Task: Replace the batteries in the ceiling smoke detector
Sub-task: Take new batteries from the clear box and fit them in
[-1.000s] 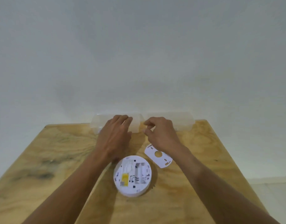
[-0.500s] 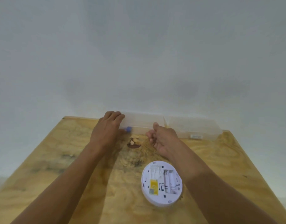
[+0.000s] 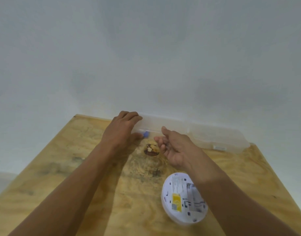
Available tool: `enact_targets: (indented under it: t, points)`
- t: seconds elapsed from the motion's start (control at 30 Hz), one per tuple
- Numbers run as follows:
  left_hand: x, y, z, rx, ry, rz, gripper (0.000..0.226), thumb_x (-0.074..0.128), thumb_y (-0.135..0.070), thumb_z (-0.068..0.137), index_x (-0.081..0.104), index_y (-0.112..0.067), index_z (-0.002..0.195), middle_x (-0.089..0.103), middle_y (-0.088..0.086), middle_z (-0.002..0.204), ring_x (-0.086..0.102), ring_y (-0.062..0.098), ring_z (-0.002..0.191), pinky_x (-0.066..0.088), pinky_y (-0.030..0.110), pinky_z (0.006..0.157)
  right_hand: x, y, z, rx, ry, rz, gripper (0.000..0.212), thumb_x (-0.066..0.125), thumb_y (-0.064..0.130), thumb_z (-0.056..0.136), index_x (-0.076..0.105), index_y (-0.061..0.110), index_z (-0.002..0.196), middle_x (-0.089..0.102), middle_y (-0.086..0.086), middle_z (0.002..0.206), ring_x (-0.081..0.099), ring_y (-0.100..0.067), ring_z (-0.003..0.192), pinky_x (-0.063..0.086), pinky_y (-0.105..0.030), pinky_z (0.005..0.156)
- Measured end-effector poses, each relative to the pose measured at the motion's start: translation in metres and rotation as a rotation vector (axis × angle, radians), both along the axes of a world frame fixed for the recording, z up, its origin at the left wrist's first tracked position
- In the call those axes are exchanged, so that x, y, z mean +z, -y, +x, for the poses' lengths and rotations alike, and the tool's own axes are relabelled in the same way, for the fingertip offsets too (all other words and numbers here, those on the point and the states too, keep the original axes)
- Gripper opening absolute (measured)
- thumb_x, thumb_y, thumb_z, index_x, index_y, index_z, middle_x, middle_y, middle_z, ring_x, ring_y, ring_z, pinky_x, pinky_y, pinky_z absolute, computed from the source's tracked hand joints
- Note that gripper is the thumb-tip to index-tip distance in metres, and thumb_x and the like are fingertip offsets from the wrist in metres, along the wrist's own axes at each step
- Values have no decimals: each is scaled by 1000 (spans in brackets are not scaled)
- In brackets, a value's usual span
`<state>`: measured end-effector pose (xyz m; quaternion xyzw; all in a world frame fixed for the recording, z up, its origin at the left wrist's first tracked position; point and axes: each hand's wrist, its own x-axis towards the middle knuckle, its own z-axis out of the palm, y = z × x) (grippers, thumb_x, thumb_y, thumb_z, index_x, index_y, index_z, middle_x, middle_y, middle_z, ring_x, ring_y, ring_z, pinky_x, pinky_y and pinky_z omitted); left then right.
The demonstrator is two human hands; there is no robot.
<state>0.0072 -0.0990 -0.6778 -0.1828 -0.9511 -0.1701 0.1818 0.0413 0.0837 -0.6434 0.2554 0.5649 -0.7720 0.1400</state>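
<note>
Head view: smoke detector [image 3: 183,200] lies back-up on the wooden table [image 3: 64,167], near edge, partly under the right forearm. Left hand [image 3: 120,132] rests flat, fingers together, against a clear plastic box [image 3: 163,124] at the wall. Right hand [image 3: 176,147] hovers just beside the box, fingers loosely curled, holding nothing visible.

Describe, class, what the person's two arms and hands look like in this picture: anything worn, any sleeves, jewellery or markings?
Both forearms are bare right to the bottom edge of the picture, with no sleeves in view. The left hand and the right hand wear no gloves. No watch, bracelet or ring shows on either wrist or on the visible fingers. No markings can be made out; the picture is slightly soft.
</note>
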Motion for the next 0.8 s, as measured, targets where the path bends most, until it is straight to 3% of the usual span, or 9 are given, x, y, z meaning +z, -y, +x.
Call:
enact_targets:
  t: [0.07,0.2,0.3,0.4,0.5,0.63,0.7,0.77,0.8]
  points:
    - [1,2,0,-6,0,-1,62,73,-44,85,57,-19,140,56,-1,145,45,25,133,38,40,104,1,21,0,29,-14,11,25,56,19,100,60,-3,90,66,-14,71,49,-10,49,41,-14,36]
    - [2,4,-1,-10,-8,-8,59,71,-37,86,56,-22,140,55,-3,146,44,23,135,32,38,107,-2,47,-7,7,-14,58,27,55,19,101,63,-4,92,67,-13,70,49,-10,49,41,-16,35]
    - [1,4,-1,0,-39,-9,61,69,-46,86,53,-25,142,54,-6,146,44,20,134,30,37,107,-3,44,-11,9,-34,95,26,58,22,99,64,-1,88,64,-6,57,48,-7,39,37,-17,32]
    - [3,-1,-2,16,-58,-22,80,71,-47,84,33,-27,152,51,-3,148,45,21,134,31,38,111,13,35,-19,64,-68,149,30,61,28,97,67,-1,94,60,0,46,47,-5,32,37,-16,30]
    - [3,-3,2,6,-83,7,96,74,-44,82,14,-27,155,44,5,153,43,25,138,31,41,115,37,23,-29,185,-129,240,31,69,26,92,69,-3,103,63,-2,57,49,-6,38,40,-16,34]
    - [-3,-1,2,23,-80,18,105,74,-50,82,3,-30,157,18,6,167,28,25,149,27,42,120,52,10,-40,352,-241,479,18,76,13,85,73,0,96,70,-8,81,57,-10,56,46,-20,47]
    - [-3,-2,0,44,-82,-6,112,73,-54,81,-5,-31,158,14,6,168,25,25,151,27,44,120,49,9,-44,408,-343,710,12,71,12,87,75,3,95,73,-6,94,66,-14,72,54,-25,61]
    - [-4,-2,0,60,-85,-16,113,72,-56,83,-10,-32,157,17,7,168,25,26,151,28,45,120,42,15,-45,508,-476,1000,16,61,20,94,74,11,89,71,3,91,66,-13,79,54,-25,68]
    - [-5,-1,0,66,-88,-18,113,70,-56,84,-12,-32,157,19,8,167,26,26,151,28,46,119,38,20,-44,567,-537,1110,25,55,23,97,70,12,80,66,3,80,61,-13,71,48,-24,62]
